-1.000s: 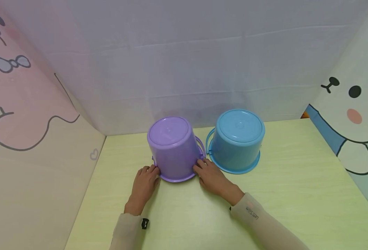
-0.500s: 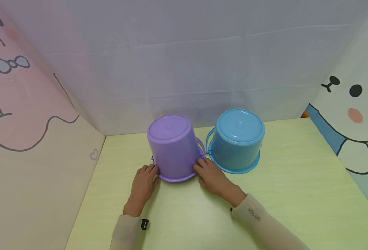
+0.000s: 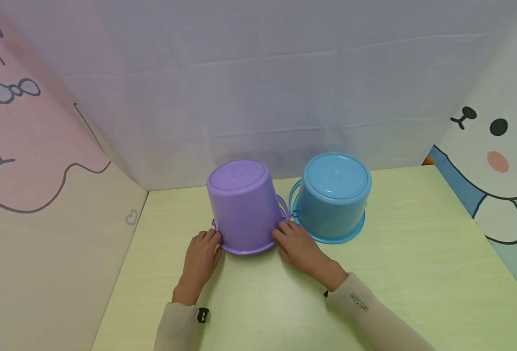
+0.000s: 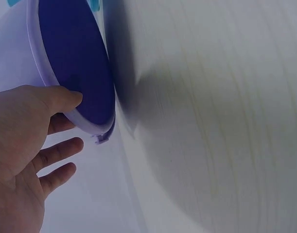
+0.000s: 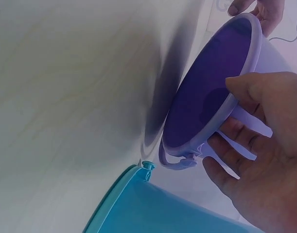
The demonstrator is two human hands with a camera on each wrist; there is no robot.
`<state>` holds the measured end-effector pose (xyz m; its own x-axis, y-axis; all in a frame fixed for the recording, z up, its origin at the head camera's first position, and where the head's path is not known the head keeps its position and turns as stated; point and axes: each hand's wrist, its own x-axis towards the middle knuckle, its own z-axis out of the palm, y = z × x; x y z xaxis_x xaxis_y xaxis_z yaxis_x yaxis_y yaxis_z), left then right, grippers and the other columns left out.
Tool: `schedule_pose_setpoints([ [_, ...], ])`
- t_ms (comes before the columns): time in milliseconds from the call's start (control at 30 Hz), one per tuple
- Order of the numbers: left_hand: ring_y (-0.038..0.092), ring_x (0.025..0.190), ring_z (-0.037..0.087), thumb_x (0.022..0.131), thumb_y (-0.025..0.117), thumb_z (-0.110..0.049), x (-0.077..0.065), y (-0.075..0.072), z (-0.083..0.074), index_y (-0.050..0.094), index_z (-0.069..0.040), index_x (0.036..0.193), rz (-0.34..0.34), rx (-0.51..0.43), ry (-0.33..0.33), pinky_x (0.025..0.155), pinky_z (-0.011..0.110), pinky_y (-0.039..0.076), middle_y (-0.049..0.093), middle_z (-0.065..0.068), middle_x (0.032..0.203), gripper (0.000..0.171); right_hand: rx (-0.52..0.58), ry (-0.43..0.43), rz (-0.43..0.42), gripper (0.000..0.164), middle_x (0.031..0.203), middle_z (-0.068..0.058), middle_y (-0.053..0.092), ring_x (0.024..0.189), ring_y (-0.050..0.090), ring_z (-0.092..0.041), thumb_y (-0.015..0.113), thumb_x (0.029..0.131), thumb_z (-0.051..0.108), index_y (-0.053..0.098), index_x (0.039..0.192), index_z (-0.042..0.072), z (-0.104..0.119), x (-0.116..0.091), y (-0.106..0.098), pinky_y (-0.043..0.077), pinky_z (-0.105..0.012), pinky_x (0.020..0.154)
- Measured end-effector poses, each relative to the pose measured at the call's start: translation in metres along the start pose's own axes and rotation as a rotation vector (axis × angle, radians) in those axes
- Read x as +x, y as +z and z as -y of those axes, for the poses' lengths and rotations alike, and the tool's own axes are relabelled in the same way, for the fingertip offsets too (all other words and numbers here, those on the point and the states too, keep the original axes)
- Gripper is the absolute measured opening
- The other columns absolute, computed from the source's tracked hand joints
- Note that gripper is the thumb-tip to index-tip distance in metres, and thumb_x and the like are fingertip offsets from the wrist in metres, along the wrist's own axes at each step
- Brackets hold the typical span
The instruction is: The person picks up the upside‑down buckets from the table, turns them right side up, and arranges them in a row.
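Note:
A purple bucket (image 3: 246, 214) is upside down on the table, its near rim lifted and its base tipped toward the back. My left hand (image 3: 200, 258) grips the rim at the near left. In the left wrist view, the thumb of the left hand (image 4: 17, 131) hooks under the rim onto the dark inside of the bucket (image 4: 75, 53). My right hand (image 3: 302, 251) pinches the near right of the rim, near the handle joint. In the right wrist view, the right hand's thumb (image 5: 245, 90) lies inside the rim, with fingers outside.
An upturned light blue bucket (image 3: 337, 209) stands close on the right, its handle beside the purple one's. White cloth (image 3: 258, 97) hangs behind the pale yellow-green table (image 3: 262, 312). Cartoon-printed panels flank it, one pink and cream (image 3: 47, 126), one with a white animal (image 3: 499, 185).
The purple bucket has tipped slightly further back, its base rising in the head view while both hands keep hold of the rim. The blue bucket has stayed in place.

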<state>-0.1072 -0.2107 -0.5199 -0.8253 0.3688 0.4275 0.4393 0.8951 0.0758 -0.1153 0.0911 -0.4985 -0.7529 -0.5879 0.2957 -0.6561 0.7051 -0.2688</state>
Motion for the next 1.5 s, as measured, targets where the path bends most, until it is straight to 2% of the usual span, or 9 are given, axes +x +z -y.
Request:
schedule_pose_setpoints([
  [367, 0.062, 0.092, 0.034, 0.082, 0.083, 0.002, 0.000, -0.004, -0.002, 0.057, -0.008, 0.090, -0.065, -0.032, 0.007, 0.080, 0.050, 0.055, 0.060, 0.006, 0.092, 0.029, -0.007, -0.022, -0.092, 0.016, 0.098, -0.005, 0.054, 0.092, 0.055, -0.027, 0.076, 0.095, 0.004, 0.063, 0.101, 0.011, 0.000, 0.002, -0.005, 0.051, -0.041, 0.079],
  [533, 0.063, 0.092, 0.033, 0.081, 0.082, 0.004, 0.000, -0.006, -0.003, 0.059, -0.008, 0.090, -0.092, -0.058, 0.000, 0.080, 0.049, 0.055, 0.062, 0.006, 0.094, 0.028, 0.000, -0.022, -0.107, 0.016, 0.094, -0.003, 0.053, 0.087, 0.052, -0.024, 0.076, 0.094, 0.004, 0.062, 0.097, 0.011, 0.001, 0.003, -0.008, 0.049, -0.039, 0.075],
  [767, 0.064, 0.090, 0.031, 0.079, 0.080, 0.009, 0.000, -0.008, -0.002, 0.059, -0.007, 0.088, -0.144, -0.101, 0.013, 0.075, 0.047, 0.054, 0.061, 0.006, 0.093, 0.029, 0.053, -0.004, -0.075, 0.005, 0.096, -0.004, 0.052, 0.087, 0.050, -0.023, 0.065, 0.105, 0.009, 0.062, 0.100, 0.009, 0.001, 0.003, -0.013, 0.047, -0.037, 0.075],
  [867, 0.063, 0.087, 0.029, 0.079, 0.080, 0.010, 0.000, -0.008, -0.002, 0.059, -0.008, 0.087, -0.155, -0.117, 0.013, 0.072, 0.045, 0.053, 0.061, 0.005, 0.092, 0.029, 0.066, -0.012, -0.085, 0.007, 0.096, -0.004, 0.052, 0.087, 0.050, -0.023, 0.062, 0.107, 0.009, 0.062, 0.100, 0.008, 0.001, 0.003, -0.015, 0.048, -0.037, 0.075],
  [1100, 0.061, 0.083, 0.028, 0.078, 0.079, 0.014, 0.001, -0.011, -0.003, 0.062, -0.006, 0.088, -0.187, -0.153, 0.029, 0.068, 0.043, 0.052, 0.061, 0.005, 0.092, 0.029, 0.082, -0.033, -0.141, 0.015, 0.094, -0.004, 0.052, 0.085, 0.051, -0.023, 0.071, 0.098, 0.000, 0.059, 0.097, 0.010, 0.003, 0.005, -0.017, 0.048, -0.035, 0.074],
  [1500, 0.065, 0.083, 0.028, 0.075, 0.081, 0.020, 0.005, -0.019, -0.005, 0.065, -0.002, 0.089, -0.236, -0.187, 0.044, 0.069, 0.041, 0.057, 0.065, 0.009, 0.094, 0.031, 0.121, -0.050, -0.169, 0.012, 0.101, -0.005, 0.057, 0.093, 0.055, -0.025, 0.069, 0.099, -0.001, 0.062, 0.102, 0.009, 0.004, 0.006, -0.021, 0.054, -0.036, 0.076],
])
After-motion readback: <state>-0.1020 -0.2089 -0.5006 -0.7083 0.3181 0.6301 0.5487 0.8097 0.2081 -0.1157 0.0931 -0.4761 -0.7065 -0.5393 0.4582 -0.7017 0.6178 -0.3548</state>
